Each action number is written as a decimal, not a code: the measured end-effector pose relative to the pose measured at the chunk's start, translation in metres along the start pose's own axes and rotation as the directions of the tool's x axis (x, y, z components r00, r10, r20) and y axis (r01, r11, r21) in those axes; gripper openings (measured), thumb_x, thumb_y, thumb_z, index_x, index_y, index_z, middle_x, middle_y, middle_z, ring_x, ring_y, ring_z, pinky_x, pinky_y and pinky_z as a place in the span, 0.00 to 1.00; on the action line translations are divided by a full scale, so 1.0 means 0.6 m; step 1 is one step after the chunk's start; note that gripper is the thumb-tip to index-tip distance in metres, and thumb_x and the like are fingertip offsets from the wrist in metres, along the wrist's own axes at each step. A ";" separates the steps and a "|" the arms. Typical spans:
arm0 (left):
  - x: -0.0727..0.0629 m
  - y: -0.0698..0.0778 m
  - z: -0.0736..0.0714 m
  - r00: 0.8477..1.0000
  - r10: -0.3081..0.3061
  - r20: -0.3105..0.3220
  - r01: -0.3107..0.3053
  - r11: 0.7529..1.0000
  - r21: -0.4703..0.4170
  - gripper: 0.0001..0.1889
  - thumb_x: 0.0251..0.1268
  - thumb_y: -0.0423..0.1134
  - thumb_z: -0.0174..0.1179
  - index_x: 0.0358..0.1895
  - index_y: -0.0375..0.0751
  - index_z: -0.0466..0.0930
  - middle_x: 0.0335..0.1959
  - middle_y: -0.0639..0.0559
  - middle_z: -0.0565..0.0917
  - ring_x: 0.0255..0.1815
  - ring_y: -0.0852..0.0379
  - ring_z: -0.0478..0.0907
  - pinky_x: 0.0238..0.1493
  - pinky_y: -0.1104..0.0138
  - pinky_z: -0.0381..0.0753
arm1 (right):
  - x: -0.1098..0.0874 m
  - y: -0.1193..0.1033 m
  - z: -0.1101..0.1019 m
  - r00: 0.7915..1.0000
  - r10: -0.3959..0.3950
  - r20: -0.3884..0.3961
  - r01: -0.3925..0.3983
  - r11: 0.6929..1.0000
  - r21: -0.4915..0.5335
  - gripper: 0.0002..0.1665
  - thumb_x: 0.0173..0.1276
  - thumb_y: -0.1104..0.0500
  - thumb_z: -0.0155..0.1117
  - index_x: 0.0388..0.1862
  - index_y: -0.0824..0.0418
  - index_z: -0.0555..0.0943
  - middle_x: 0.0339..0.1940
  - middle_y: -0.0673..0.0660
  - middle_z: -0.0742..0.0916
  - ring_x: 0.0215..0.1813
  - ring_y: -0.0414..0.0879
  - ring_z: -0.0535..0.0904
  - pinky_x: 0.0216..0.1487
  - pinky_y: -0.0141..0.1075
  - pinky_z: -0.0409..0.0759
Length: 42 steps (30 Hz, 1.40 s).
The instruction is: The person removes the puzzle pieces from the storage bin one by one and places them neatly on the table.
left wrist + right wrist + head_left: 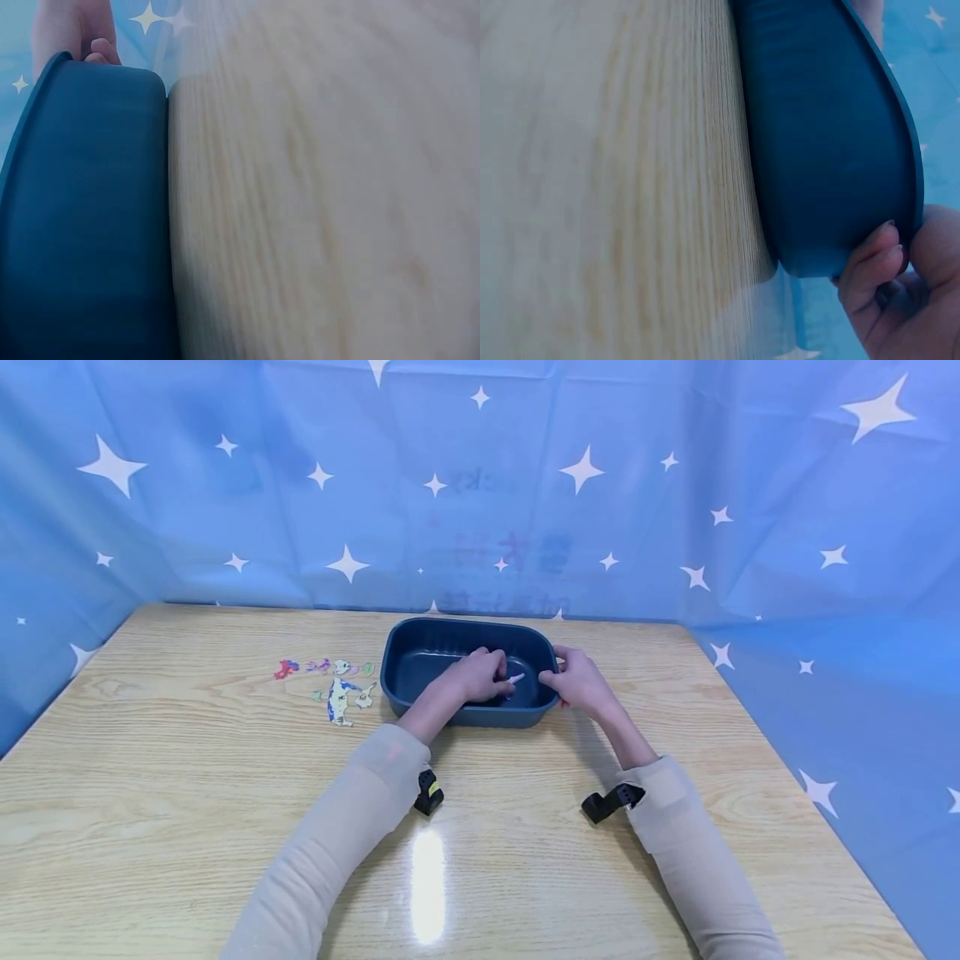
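A dark blue basin [495,718] stands on the table. My left hand [480,675] reaches over its near side into it, fingers curled. A small white piece with some purple [515,678] sticks out at the fingertips; its kind is too small to tell. At the basin's right end my right hand [581,683] grips the rim, thumb on the inside and fingers outside. In the right wrist view, the right hand's curled fingers [874,259] press the outer wall. The left wrist view shows the basin's outer side but hides the left fingers.
Left of the basin lie several small flat cut-out pieces: a red and blue one [285,669], a larger cream and blue one [339,702] and a small green one [368,668]. A blue curtain with white stars [345,564] hangs behind the wooden table [187,793].
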<state>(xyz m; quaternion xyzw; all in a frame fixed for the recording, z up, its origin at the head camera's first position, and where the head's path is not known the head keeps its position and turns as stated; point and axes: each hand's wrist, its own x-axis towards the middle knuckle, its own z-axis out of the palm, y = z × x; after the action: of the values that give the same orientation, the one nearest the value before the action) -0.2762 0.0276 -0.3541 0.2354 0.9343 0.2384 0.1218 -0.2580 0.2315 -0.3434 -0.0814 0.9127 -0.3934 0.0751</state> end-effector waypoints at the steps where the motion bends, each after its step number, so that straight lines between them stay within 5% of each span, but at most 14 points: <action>1: 0.000 0.001 0.000 1.000 -0.001 0.003 0.001 1.000 -0.001 0.13 0.75 0.47 0.60 0.48 0.41 0.73 0.46 0.45 0.72 0.42 0.50 0.71 0.40 0.61 0.71 | 0.000 0.000 0.000 1.000 -0.001 0.000 0.001 1.000 0.000 0.34 0.73 0.63 0.55 0.76 0.67 0.63 0.14 0.53 0.78 0.15 0.50 0.76 0.21 0.37 0.76; 7: 0.001 0.001 0.001 1.000 0.003 -0.004 -0.003 0.999 0.044 0.07 0.77 0.41 0.57 0.47 0.42 0.74 0.47 0.45 0.72 0.42 0.50 0.71 0.42 0.61 0.72 | 0.001 0.001 0.002 1.000 0.002 -0.001 -0.002 1.000 0.003 0.33 0.73 0.63 0.55 0.76 0.66 0.64 0.14 0.54 0.78 0.14 0.50 0.75 0.21 0.38 0.77; 15: 0.002 0.002 0.001 1.000 0.000 -0.010 0.000 0.999 0.049 0.13 0.74 0.47 0.61 0.48 0.43 0.73 0.47 0.45 0.72 0.42 0.48 0.72 0.41 0.59 0.72 | 0.002 0.001 0.000 1.000 -0.008 -0.003 0.008 1.000 0.017 0.33 0.73 0.63 0.55 0.76 0.67 0.64 0.14 0.53 0.78 0.14 0.49 0.75 0.20 0.36 0.75; 21: 0.002 0.002 0.000 1.000 0.007 -0.013 -0.006 0.998 0.067 0.08 0.76 0.39 0.57 0.51 0.44 0.74 0.51 0.44 0.72 0.45 0.48 0.72 0.46 0.57 0.75 | 0.002 0.001 0.000 1.000 0.003 0.002 -0.003 1.000 0.016 0.34 0.73 0.62 0.55 0.77 0.67 0.63 0.14 0.53 0.78 0.14 0.50 0.75 0.20 0.37 0.76; 27: 0.000 0.002 0.001 0.996 0.094 -0.005 -0.094 0.995 0.032 0.12 0.78 0.41 0.55 0.59 0.52 0.78 0.56 0.43 0.71 0.45 0.48 0.73 0.46 0.57 0.76 | 0.001 0.000 0.000 1.000 -0.003 0.000 0.003 1.000 0.015 0.33 0.73 0.63 0.55 0.76 0.66 0.64 0.14 0.53 0.78 0.15 0.51 0.76 0.21 0.38 0.77; 37: 0.000 -0.001 0.002 0.996 0.071 -0.062 -0.064 0.991 0.118 0.05 0.75 0.37 0.56 0.39 0.43 0.79 0.45 0.46 0.72 0.42 0.51 0.72 0.44 0.60 0.75 | 0.000 0.001 0.001 1.000 -0.002 -0.003 0.002 1.000 0.007 0.34 0.73 0.63 0.55 0.76 0.67 0.64 0.14 0.53 0.78 0.15 0.52 0.76 0.21 0.38 0.77; 42: 0.002 -0.001 -0.001 0.998 0.041 -0.041 -0.036 0.994 0.099 0.09 0.76 0.35 0.55 0.54 0.41 0.75 0.52 0.44 0.76 0.47 0.50 0.74 0.50 0.58 0.76 | 0.001 0.003 0.002 1.000 -0.001 0.003 0.001 1.000 0.012 0.33 0.74 0.63 0.55 0.76 0.67 0.64 0.14 0.53 0.77 0.15 0.52 0.76 0.21 0.39 0.76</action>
<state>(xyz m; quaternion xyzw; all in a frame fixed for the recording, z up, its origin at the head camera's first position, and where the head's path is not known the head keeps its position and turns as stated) -0.2775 0.0274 -0.3543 0.2538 0.9426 0.1995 0.0852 -0.2585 0.2318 -0.3453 -0.0822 0.9102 -0.3986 0.0769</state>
